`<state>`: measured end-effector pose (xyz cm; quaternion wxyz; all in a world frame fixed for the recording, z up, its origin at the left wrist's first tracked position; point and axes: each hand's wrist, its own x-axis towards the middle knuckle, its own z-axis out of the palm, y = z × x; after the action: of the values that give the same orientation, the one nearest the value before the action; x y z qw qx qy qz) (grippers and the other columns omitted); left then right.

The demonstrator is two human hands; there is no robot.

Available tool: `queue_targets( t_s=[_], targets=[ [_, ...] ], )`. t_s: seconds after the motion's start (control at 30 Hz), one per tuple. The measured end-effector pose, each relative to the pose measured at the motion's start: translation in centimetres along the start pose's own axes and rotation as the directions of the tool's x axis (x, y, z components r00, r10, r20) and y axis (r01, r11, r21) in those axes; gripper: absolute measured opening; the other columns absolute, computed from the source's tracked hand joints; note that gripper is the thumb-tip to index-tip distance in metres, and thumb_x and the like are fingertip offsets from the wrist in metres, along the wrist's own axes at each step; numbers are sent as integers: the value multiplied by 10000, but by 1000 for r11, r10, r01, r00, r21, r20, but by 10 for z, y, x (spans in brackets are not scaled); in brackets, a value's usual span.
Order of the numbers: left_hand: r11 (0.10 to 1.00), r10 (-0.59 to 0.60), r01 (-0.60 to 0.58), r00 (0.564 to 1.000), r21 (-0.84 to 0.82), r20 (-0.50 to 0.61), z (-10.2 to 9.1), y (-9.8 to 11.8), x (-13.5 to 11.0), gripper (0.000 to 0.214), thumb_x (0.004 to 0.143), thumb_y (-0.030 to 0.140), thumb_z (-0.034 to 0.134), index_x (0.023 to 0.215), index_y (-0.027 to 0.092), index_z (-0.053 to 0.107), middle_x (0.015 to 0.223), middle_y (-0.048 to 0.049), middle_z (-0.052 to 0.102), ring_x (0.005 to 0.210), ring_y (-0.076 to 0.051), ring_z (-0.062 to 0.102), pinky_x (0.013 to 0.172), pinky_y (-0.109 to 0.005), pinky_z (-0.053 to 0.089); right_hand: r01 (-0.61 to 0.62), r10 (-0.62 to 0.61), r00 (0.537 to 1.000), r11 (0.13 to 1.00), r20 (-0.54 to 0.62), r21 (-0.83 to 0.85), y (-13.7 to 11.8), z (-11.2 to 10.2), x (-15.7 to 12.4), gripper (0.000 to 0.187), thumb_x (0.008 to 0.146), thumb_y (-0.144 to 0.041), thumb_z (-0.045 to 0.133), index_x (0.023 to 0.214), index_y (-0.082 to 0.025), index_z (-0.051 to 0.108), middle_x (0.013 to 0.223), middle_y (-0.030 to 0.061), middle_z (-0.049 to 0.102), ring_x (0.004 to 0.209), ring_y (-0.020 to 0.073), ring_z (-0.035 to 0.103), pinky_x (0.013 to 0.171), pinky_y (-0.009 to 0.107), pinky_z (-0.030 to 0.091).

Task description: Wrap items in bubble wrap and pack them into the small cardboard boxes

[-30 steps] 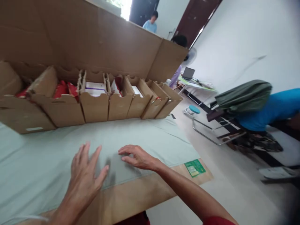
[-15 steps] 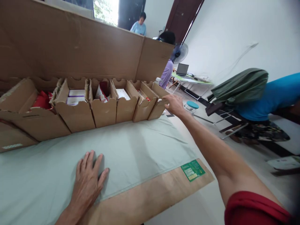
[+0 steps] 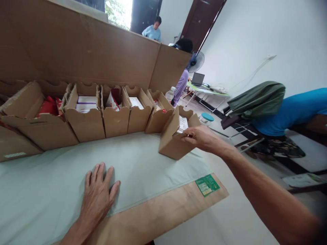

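Clearly, the right hand (image 3: 201,136) has a narrow grip on a cardboard box (image 3: 173,146), left hand (image 3: 97,192) splayed on cloth (image 3: 139,166).

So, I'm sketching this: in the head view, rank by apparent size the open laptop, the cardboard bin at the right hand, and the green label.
1. Cardboard bin
2. Green label
3. Open laptop

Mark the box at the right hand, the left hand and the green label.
Cardboard box (image 3: 176,145): head view, on the outer wall below the rim.
Left hand (image 3: 98,194): head view, on the back of the hand.
Green label (image 3: 207,185): head view, on its printed face.
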<state>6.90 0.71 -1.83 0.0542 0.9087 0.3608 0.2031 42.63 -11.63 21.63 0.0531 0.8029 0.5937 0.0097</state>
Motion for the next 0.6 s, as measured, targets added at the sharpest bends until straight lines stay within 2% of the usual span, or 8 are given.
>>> queue_targets(
  t_s=[0.1,0.27,0.33,0.4,0.47,0.5,0.53,0.6],
  targets=[
    [1000,-15,15,1000,-16,-1,1,1,0,496,987,385,406,1312,102,651,1493,-278,512,1440,-423,416,1162,-646,305,83,-83,997,992,-7,93,-40,-16,2,276,882,-289,599,624,-207,647,614,16,629,578,153,502,576,307,282],
    [995,-47,44,999,-92,-25,0,1,3,554,956,391,450,1404,84,557,1520,-281,480,1441,-423,426,1159,-633,326,178,-170,984,953,-54,244,-113,-31,36,318,834,-192,623,533,-178,520,558,-28,493,544,99,411,549,278,265],
    [985,-70,60,996,-161,-54,-3,2,4,630,934,417,488,1478,99,462,1542,-273,456,1439,-418,432,1143,-631,356,195,-192,980,886,-51,420,-141,-36,49,246,843,-164,606,598,-161,584,596,-29,531,552,91,468,542,248,317],
    [970,-80,56,993,-237,-90,-8,5,5,723,915,458,525,1535,119,367,1559,-266,436,1433,-418,443,1126,-627,388,224,-224,971,724,-85,653,-161,-44,55,172,888,-162,564,758,-143,673,685,-16,617,604,100,577,572,223,421],
    [952,-77,40,991,-304,-110,-14,7,5,792,908,492,545,1573,146,289,1572,-252,424,1442,-413,440,1127,-621,403,305,-233,950,538,-209,786,-164,-52,54,192,939,-200,534,927,-144,716,811,7,693,727,120,671,680,242,527],
    [942,-73,33,991,-334,-108,-17,7,5,810,911,503,547,1585,156,263,1580,-246,417,1456,-409,427,1135,-620,402,355,-204,935,486,-291,799,-157,-54,51,208,954,-240,539,976,-153,726,865,16,716,791,132,695,748,269,557],
    [931,-72,32,992,-363,-99,-20,7,5,816,917,508,546,1592,163,244,1588,-240,409,1472,-405,410,1145,-620,398,397,-148,916,472,-373,787,-144,-53,48,216,953,-286,562,998,-166,736,912,23,731,848,144,705,812,300,569],
    [910,-96,58,993,-410,-72,-24,7,4,808,926,498,542,1597,173,230,1593,-233,406,1485,-398,397,1155,-626,393,408,48,865,511,-499,757,-103,-40,40,227,915,-358,624,1014,-197,749,994,30,746,919,169,708,898,356,567]
  ],
)
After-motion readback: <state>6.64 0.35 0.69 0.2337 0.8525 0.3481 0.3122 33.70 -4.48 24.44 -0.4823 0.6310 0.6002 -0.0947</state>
